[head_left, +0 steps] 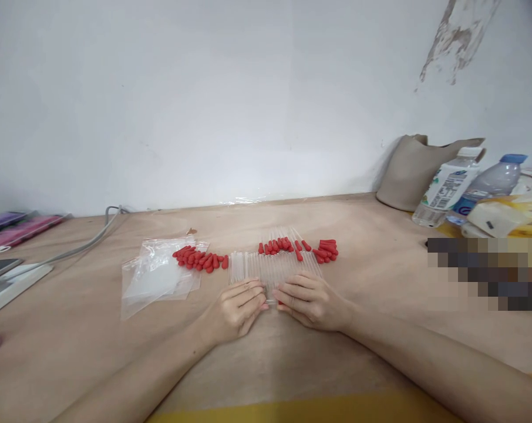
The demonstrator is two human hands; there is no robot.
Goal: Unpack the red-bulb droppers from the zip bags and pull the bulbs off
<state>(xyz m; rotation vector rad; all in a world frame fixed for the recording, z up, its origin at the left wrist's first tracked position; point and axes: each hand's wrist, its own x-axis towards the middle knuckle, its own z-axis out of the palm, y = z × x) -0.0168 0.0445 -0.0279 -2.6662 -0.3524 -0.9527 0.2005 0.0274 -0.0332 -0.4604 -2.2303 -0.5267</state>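
Note:
My left hand is closed, its fingertips pinching the end of a thin clear tube that lies crosswise between my hands. Fingers of my right hand are closed around a red rubber bulb, which shows only as a speck of red at the fingertips. Just beyond both hands lies a row of clear glass dropper tubes, side by side. Several more tubes behind it carry red bulbs. Loose red bulbs are heaped to the left and to the right of the row.
Clear plastic bags lie left of the tubes, partly under the bulbs. A grey cable, a phone and pink and purple packets are at far left. Two bottles and a beige bag-like container stand at back right.

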